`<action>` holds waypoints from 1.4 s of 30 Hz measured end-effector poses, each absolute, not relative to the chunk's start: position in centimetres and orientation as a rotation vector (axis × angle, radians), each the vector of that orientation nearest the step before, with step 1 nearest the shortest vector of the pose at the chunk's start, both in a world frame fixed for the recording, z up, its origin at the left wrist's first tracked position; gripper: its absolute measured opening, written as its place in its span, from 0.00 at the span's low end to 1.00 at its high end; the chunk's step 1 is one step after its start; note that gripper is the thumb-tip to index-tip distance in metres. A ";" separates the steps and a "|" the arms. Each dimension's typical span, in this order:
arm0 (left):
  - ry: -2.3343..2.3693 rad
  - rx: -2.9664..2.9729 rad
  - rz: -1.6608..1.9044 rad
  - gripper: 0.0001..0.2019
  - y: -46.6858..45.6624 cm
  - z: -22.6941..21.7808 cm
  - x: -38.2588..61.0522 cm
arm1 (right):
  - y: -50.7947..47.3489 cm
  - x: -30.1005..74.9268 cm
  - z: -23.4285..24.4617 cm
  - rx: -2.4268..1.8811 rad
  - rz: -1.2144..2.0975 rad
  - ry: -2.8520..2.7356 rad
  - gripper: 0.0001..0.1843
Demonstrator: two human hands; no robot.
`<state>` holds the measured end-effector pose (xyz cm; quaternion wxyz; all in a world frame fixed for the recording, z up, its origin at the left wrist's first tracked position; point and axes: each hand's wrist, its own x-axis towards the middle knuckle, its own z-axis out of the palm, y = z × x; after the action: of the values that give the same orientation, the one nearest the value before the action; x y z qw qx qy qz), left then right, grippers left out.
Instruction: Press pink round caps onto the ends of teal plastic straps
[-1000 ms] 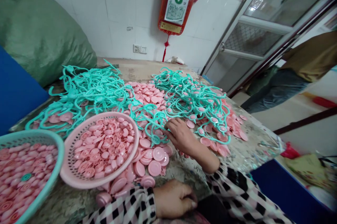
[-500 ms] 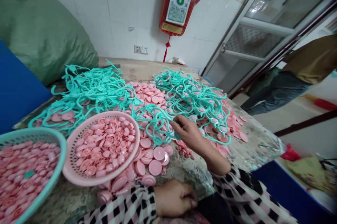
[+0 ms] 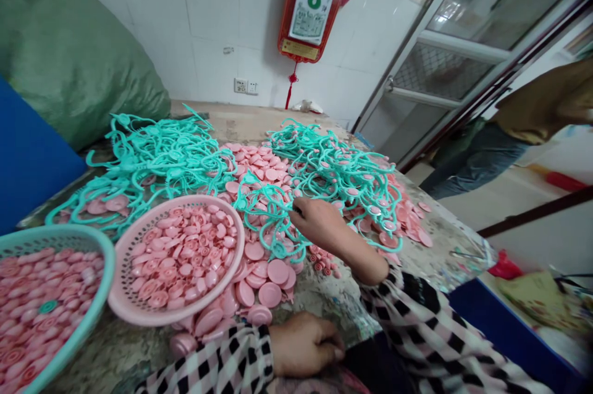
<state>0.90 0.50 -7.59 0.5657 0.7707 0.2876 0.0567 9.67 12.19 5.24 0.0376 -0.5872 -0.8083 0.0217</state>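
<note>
Table [image 3: 430, 261], near edge: left hand [image 3: 303, 344] low, fingers curled in; cannot tell whether it holds anything. Near-left corner: teal basket [image 3: 50, 231] of small pink pieces, one teal disc [image 3: 47, 307] on top. Pink basket [image 3: 157, 320] just beside it, similarly filled. Flat pink discs [image 3: 270, 294] right of that. Mid-table: right hand [image 3: 317, 221], fingers bunched narrow at loose teal strips [image 3: 279, 249]; fingertips partly hidden, cannot tell whether one is gripped. Small pink cluster [image 3: 324, 261] near its wrist. Farther: teal heap [image 3: 162, 147] toward left edge; second heap [image 3: 333, 162], dotted with pink ovals, toward right edge. Beyond far edge, calendar [image 3: 312, 5] on wall.
</note>
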 end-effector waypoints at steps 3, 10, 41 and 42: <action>0.679 1.793 0.136 0.13 0.5 -7.4 0.8 | 12.0 9.2 6.1 -1.767 -0.006 -2.471 0.10; 0.691 1.773 0.140 0.13 0.4 -7.8 0.9 | 11.3 11.0 8.4 -1.759 0.081 -2.503 0.11; 0.571 0.636 0.421 0.19 -0.9 -2.0 0.0 | 0.9 17.8 -0.1 -1.109 1.436 -1.437 0.19; 0.605 0.647 0.482 0.17 -0.9 -1.8 0.1 | 0.9 18.1 -0.2 -1.122 1.417 -1.408 0.20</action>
<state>0.05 -0.94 -1.78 0.8755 0.3101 0.2900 0.2308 18.06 0.94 -0.24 0.4126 -0.4461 -0.5600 0.5632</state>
